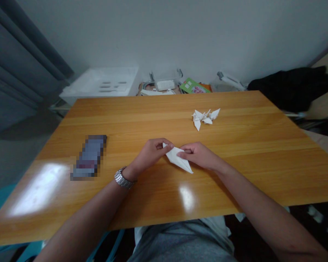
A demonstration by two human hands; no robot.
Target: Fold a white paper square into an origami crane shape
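Note:
A folded white paper piece (177, 159), long and pointed, lies on the wooden table (235, 171) between both hands. My left hand (150, 153) pinches its upper left end with curled fingers; a metal watch sits on that wrist. My right hand (198, 155) presses and pinches the paper's right side, fingers closed on it. The paper's pointed tip sticks out toward me below my right hand.
Finished white paper cranes (205, 117) rest farther back on the table, right of centre. A blurred dark flat object (89, 156) lies to the left. Behind the table are a white box (101, 84), a green booklet (192, 86), clutter and a dark cloth (289, 87).

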